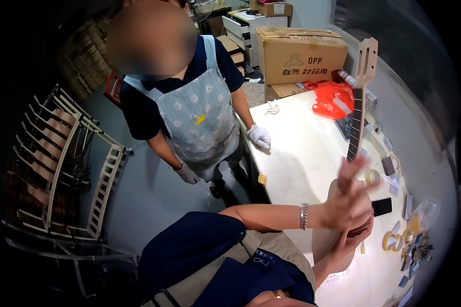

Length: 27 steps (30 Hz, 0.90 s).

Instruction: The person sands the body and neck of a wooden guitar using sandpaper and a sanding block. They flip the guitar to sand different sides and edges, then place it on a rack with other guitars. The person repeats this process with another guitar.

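An unfinished small guitar or ukulele of pale wood lies on the white table [302, 138], its slotted headstock [365, 64] pointing away from me. A dark fretted fingerboard [355, 123] runs down to the pale body [320, 239], partly covered by my arms. My left hand [347, 204], a metal bracelet at its wrist, is over the body near the neck's lower end; motion smears its fingers. Just below, my right hand [349, 241] curls over the body. Something dark reddish shows between its thumb and fingers; I cannot make out what it is.
Across the table corner stands a person in a flowered apron [194, 112] and white gloves. Tape rolls [372, 177], a black phone [382, 206], small blocks and tools line the table's right side. Beyond are a red bag [330, 100] and cardboard box [302, 53]. Racks [61, 158] hold necks at left.
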{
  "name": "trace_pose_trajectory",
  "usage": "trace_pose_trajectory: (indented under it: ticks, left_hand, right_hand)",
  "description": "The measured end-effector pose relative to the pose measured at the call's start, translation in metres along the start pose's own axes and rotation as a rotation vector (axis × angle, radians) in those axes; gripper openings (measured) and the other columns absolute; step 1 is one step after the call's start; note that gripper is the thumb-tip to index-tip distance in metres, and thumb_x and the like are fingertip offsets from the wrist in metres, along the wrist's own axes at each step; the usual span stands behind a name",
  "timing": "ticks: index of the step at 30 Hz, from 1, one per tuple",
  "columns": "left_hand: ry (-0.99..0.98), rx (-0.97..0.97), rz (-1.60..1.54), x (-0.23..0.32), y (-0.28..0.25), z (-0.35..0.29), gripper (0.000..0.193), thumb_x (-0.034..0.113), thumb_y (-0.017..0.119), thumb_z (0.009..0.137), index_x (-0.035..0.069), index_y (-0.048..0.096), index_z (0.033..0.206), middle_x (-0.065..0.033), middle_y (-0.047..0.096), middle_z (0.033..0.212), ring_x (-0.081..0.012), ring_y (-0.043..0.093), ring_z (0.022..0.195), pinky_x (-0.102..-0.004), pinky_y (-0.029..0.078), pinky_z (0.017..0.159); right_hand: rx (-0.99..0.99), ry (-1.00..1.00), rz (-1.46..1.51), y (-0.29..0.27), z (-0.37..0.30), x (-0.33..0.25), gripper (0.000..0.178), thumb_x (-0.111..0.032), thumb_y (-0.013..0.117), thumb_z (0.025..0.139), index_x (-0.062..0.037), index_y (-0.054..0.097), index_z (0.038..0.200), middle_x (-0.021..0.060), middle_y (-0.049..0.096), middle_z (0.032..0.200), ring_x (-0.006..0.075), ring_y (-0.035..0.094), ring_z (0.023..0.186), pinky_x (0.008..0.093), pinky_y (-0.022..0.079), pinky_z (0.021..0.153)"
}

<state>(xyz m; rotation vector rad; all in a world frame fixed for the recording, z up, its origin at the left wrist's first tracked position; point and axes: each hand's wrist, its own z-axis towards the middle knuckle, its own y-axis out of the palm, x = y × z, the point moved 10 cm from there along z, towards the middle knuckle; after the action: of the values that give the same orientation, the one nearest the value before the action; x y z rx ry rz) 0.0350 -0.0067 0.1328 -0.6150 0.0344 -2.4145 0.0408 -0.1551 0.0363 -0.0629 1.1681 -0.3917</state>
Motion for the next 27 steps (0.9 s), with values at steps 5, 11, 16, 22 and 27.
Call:
trace_pose_trajectory:
  ticks: [5, 11, 16, 22, 27]
  left_hand:
    - [-0.429, -0.108, -0.370, -0.080, 0.031, -0.023, 0.091, 0.030, 0.060, 0.084, 0.005, -0.005, 0.143, -0.0246, -0.002, 0.146, -0.0402, 0.007, 0.135, -0.0467, 0.017, 0.108]
    - [-0.609, 0.018, -0.554, -0.117, 0.050, -0.046, 0.082, 0.019, 0.055, 0.086, 0.006, -0.002, 0.143, -0.0229, 0.037, 0.130, -0.0312, 0.042, 0.120, -0.0350, 0.034, 0.099]
    - [-0.778, -0.025, -0.536, -0.143, 0.068, -0.067, 0.075, 0.016, 0.053, 0.087, 0.006, 0.004, 0.143, -0.0074, 0.055, 0.087, -0.0180, 0.056, 0.080, -0.0308, 0.046, 0.076]
    - [-0.890, 0.111, -0.631, -0.196, 0.040, -0.067, 0.066, 0.008, 0.055, 0.087, -0.001, 0.013, 0.138, -0.0115, 0.049, 0.104, -0.0156, 0.050, 0.090, -0.0280, 0.045, 0.080]
    - [-0.960, 0.072, -0.554, -0.204, 0.012, -0.088, 0.072, 0.015, 0.055, 0.085, 0.002, 0.010, 0.140, -0.0142, 0.051, 0.102, -0.0193, 0.049, 0.094, -0.0325, 0.040, 0.087]
  right_hand:
    - [0.066, 0.126, 0.035, -0.001, -0.005, -0.002, 0.064, -0.036, 0.058, 0.086, -0.0045, 0.031, 0.135, 0.0139, 0.035, 0.136, 0.0262, 0.034, 0.125, 0.0359, 0.028, 0.104]
    - [0.012, 0.097, 0.064, 0.002, -0.003, -0.004, 0.065, -0.032, 0.058, 0.086, -0.0036, 0.028, 0.136, 0.0144, 0.033, 0.138, 0.0260, 0.033, 0.127, 0.0358, 0.026, 0.105]
    - [0.010, 0.086, -0.076, -0.007, 0.004, 0.011, 0.072, -0.030, 0.063, 0.081, 0.0017, 0.030, 0.136, 0.0182, 0.038, 0.136, 0.0289, 0.042, 0.120, 0.0361, 0.035, 0.098]
    - [0.018, -0.107, -0.675, 0.013, 0.010, 0.017, 0.075, -0.048, 0.071, 0.067, -0.0059, 0.047, 0.125, 0.0109, 0.054, 0.118, 0.0284, 0.048, 0.110, 0.0501, 0.028, 0.100]
    - [0.030, -0.053, -0.778, 0.000, -0.027, 0.029, 0.072, -0.052, 0.072, 0.062, -0.0106, 0.052, 0.117, 0.0049, 0.055, 0.112, 0.0245, 0.048, 0.106, 0.0528, 0.026, 0.100]
